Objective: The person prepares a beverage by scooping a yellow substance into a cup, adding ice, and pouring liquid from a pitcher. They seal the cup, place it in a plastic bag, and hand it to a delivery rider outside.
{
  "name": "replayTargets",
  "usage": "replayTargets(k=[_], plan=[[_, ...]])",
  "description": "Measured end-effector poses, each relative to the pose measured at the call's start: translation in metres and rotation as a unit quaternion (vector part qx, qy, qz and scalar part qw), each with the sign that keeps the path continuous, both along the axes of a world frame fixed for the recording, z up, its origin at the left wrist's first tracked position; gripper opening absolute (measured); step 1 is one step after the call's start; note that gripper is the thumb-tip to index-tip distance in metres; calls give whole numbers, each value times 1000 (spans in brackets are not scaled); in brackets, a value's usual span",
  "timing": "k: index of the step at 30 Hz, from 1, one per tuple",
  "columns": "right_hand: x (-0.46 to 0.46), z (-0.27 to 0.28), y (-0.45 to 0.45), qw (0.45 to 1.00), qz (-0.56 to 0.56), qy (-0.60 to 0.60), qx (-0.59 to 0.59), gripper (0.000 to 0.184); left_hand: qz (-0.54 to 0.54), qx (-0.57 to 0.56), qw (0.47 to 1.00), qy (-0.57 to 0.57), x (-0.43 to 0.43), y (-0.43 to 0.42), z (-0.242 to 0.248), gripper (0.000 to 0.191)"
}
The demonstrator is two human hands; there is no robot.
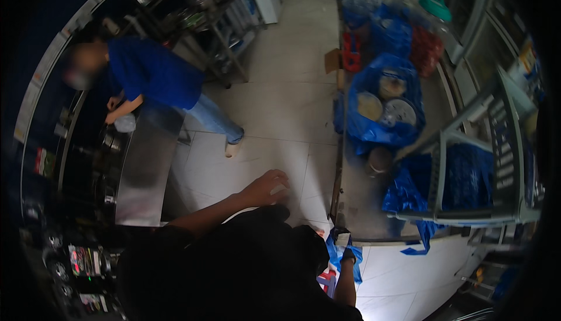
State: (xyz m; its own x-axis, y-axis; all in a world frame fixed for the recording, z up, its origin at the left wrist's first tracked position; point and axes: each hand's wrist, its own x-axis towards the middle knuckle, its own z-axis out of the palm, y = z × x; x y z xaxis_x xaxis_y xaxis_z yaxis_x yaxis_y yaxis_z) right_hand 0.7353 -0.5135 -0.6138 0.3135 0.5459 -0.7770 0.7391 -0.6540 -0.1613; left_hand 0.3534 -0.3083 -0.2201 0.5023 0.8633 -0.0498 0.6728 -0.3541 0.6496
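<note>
My left hand (266, 188) is held out before my body above the tiled floor, fingers loosely bent and apart, nothing in it. At the near corner of the table on the right, my right hand (347, 254) is in dark shadow. Beside it hangs a blue plastic bag (336, 253), and a small pale object (343, 239) shows just past the hand. Whether my fingers close on either cannot be made out. On the table (368, 220), an open blue bag (377, 134) holds round tubs with lids (399, 112). A brown-lidded jar (380, 161) stands nearer me.
A person in a blue shirt (153, 71) bends over the left counter beside a steel worktop (147, 167). A grey plastic rack (473, 220) juts over the table's right side near a crumpled blue bag (407, 185). Red and violet plastic (328, 279) shows low beside me.
</note>
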Motion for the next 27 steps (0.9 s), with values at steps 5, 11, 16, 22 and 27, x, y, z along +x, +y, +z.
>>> replayTargets(k=[5, 11, 16, 22, 27], plan=[[13, -2, -7, 998, -27, -50, -19, 38, -8, 43, 998, -46, -41, 0, -21, 15], [-52, 32, 27, 991, -90, -9, 97, 41, -8, -25, 997, -66, -91, 17, -32, 14], [-97, 70, 51, 979, -130, 14, 154, 45, -24, -17, 997, -76, -168, 43, -48, 15], [-114, 107, 31, 950, -238, 14, 201, 49, -5, 29, 996, -79, -245, 91, -49, 14], [-109, 133, 11, 929, -130, -85, 337, 63, 50, 32, 996, -62, -267, 89, -66, 13]])
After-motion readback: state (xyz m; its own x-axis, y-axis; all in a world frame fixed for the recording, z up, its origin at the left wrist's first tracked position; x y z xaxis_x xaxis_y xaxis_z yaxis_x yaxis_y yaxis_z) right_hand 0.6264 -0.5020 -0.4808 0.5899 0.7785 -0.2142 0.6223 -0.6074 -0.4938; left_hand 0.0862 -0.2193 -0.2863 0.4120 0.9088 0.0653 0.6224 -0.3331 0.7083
